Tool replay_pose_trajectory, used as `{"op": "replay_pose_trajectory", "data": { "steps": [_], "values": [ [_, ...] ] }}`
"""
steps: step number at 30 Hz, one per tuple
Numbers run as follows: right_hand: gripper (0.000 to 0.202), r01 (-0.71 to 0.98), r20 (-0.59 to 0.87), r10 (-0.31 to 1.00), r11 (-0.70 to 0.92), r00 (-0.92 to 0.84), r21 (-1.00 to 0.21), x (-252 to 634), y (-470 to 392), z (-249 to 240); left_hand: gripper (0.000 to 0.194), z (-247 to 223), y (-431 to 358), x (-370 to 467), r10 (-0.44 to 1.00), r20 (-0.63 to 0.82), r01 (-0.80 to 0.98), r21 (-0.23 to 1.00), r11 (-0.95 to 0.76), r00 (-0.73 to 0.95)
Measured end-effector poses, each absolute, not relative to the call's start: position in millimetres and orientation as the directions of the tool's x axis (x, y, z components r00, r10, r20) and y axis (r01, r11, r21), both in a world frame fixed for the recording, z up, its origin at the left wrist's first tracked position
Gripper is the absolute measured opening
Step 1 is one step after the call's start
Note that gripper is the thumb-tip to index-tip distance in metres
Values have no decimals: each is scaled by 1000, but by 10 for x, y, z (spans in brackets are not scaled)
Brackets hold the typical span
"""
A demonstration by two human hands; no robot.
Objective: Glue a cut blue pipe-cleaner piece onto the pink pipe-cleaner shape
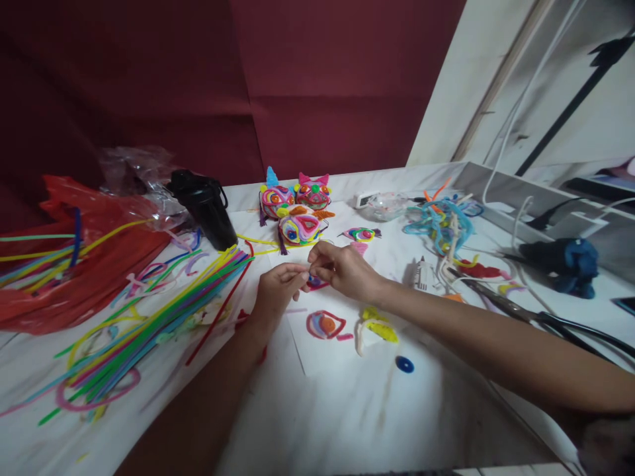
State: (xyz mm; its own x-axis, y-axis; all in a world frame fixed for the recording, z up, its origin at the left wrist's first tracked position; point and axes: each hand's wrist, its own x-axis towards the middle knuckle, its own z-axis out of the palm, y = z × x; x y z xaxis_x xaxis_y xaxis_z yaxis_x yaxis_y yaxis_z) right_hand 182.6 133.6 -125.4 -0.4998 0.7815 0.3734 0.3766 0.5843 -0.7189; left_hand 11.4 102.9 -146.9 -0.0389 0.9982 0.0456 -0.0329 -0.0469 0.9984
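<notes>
Both bare hands meet above a white sheet of paper (317, 357) on a white marbled tabletop (297, 423). The left hand (278, 288) has its thumb and fingers in a narrow pinch, and the right hand (348, 269) pinches just as narrowly against it; whatever lies between the fingertips is too small to tell. Directly beneath them, at six o'clock and partly hidden by the right hand, is a small blue-and-purple piece with a pink edge (315, 282). Taking the fingertips as the clock's centre, an eye-shaped piece of orange, pale blue and red fuzzy stems (326, 324) lies near, between five and six. A yellow fuzzy piece (380, 326) sits at four, and a flat dark-blue disc (405, 364) between four and five. Three rounded, multicoloured fuzzy animal heads (300, 227) cluster just short of twelve, with a small pointed multicoloured piece (361, 234) near two. A black lidded bottle (206, 211) stands at ten, a sheaf of many-coloured fuzzy stems (163, 330) spreads at eight, and a crumpled red plastic bag (126, 264) lies at nine. Well apart, between three and four, rest black-handled scissors (516, 310); a light-blue fuzzy tangle (461, 228) lies between two and three.
</notes>
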Motion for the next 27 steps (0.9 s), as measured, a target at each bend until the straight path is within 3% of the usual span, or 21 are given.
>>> {"op": "replay_pose_trajectory", "data": {
  "steps": [11, 20, 27],
  "values": [
    [15, 496, 337, 728, 665, -597, -558, 1806, 1408, -1258, 30, -1516, 1100, 133, 988, -57, -138, 990, 37, -142],
    [13, 561, 343, 758, 646, -555, -518, 1750, 1357, -1279, 34, -1520, 1090, 136, 985, -72, -185, 982, 42, -155],
    [14, 535, 363, 709, 699, -604, -475, 1775, 1359, -1290, 37, -1520, 1080, 132, 986, -94, -207, 976, 64, -140]
  ]
}}
